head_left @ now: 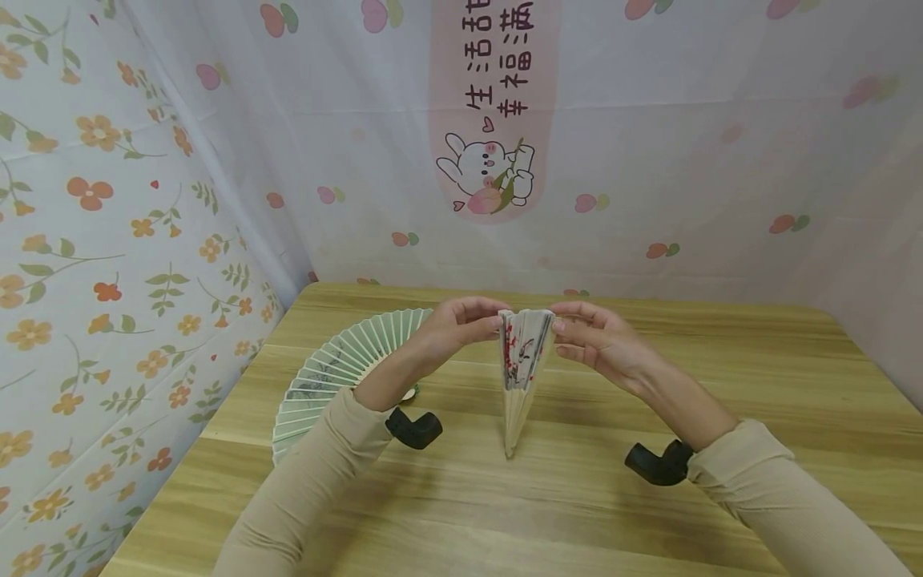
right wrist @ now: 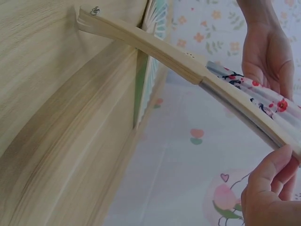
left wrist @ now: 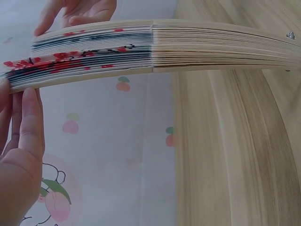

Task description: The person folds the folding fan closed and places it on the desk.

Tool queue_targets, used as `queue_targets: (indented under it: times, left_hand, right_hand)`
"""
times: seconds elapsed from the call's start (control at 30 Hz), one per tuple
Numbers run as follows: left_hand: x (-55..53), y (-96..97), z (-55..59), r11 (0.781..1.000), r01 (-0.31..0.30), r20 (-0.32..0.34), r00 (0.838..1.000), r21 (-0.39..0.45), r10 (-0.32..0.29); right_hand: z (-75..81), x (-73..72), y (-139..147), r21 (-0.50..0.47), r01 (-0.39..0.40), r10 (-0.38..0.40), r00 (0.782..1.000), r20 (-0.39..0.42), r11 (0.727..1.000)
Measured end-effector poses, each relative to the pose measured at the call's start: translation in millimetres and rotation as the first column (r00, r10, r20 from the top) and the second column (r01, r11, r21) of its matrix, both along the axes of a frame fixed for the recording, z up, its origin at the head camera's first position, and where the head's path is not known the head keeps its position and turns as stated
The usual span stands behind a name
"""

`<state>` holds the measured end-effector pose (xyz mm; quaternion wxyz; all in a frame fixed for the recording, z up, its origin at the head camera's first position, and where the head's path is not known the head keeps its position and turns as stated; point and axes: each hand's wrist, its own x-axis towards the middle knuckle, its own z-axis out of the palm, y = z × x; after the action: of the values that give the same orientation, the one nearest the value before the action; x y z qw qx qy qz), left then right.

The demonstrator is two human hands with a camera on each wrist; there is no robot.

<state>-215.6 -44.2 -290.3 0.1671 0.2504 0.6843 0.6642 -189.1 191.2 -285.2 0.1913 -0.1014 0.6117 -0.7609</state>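
Observation:
A white folding fan (head_left: 521, 353) printed with red blossoms and dark branches stands partly spread, its riveted pivot end down at the wooden table. My left hand (head_left: 461, 324) holds the upper left edge, thumb in front and fingers behind. At the upper right edge, my right hand (head_left: 602, 340) pinches the outer stick between thumb and fingers, as the right wrist view shows up close with that hand (right wrist: 273, 188). The pleats and bare wooden ribs (left wrist: 211, 47) lie close together in the left wrist view. A green folding fan (head_left: 324, 381) lies spread on the table, partly behind my left forearm.
The wooden table (head_left: 721, 361) reaches back to a white curtain (head_left: 346, 184) with fruit prints and a rabbit drawing. A flowered curtain (head_left: 108, 280) hangs along the left side. Black camera mounts (head_left: 414, 429) sit at both wrists.

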Motion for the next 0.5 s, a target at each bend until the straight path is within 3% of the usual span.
queue_targets:
  times: [0.5]
  left_hand:
    - [0.7,2.4,1.3,1.0,0.005,-0.015,1.0,-0.002,-0.005]
  right_hand:
    - [1.3,2.9,-3.7,0.035,-0.016,0.018,0.998,-0.054,0.999]
